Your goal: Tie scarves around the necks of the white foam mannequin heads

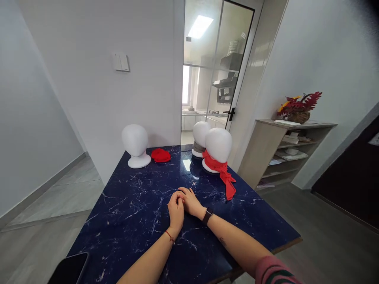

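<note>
My left hand (pixel 177 210), with a thin red bracelet at the wrist, rests on the dark blue marbled table (pixel 130 221). Its fingers are curled and touch my right hand (pixel 192 203). That one wears a dark watch (pixel 207 215) and lies palm down, its fingers stretched out and slightly bent. No object shows in either hand. Beyond them stands a white head form (pixel 218 144) with a red scarf (pixel 217 163) around its base, one end trailing on the table. Behind it is another white head form (pixel 201 132) with a grey cloth band (pixel 199 146).
At the far left corner stands a white head form (pixel 135 140) beside a red knitted hat (pixel 160 155). A black phone (pixel 69 269) lies near the left edge. Right of the table is a shelf unit (pixel 268 152) carrying a flower basket (pixel 299 115). A glass door (pixel 204 51) stands behind.
</note>
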